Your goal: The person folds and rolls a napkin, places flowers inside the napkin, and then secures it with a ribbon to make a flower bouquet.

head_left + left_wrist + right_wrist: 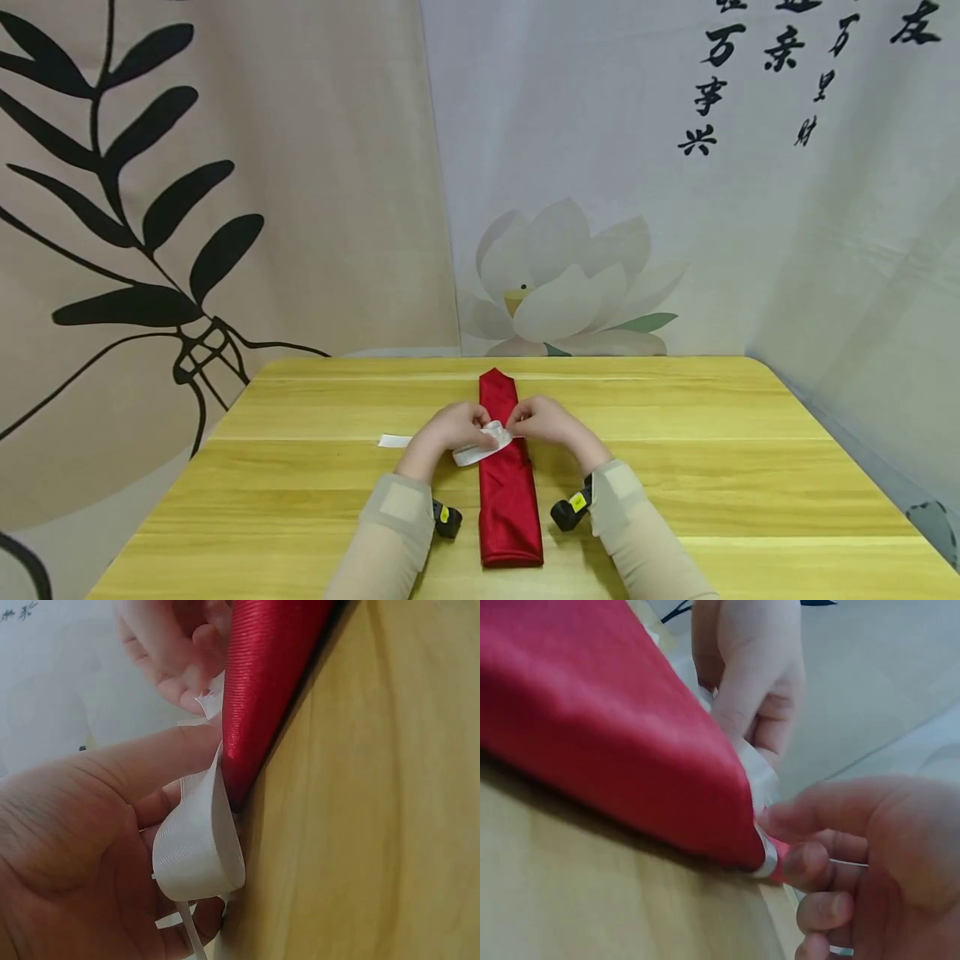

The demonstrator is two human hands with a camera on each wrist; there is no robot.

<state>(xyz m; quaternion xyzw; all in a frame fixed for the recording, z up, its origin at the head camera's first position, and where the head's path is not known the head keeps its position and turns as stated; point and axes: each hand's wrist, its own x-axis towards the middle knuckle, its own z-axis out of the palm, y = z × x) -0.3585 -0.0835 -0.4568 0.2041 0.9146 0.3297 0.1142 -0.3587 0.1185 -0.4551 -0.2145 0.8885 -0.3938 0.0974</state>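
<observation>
A folded red necktie (510, 508) with a sheen lies lengthwise on the table, its pointed end away from me. A white ribbon (472, 454) passes around its upper part. My left hand (453, 427) pinches the ribbon between thumb and fingers over the tie's left side; a rounded ribbon loop (195, 862) hangs below the thumb in the left wrist view. At the tie's right edge, my right hand (546, 419) pinches the ribbon with curled fingers. Its thumb (787, 817) lies against the white band (767, 859) in the right wrist view.
One flat ribbon tail (393, 441) reaches out left on the wooden table (300, 500). Black wrist cameras (570, 510) sit under both cuffs, close to the tie's sides. A printed curtain (360, 208) hangs behind the table's far edge.
</observation>
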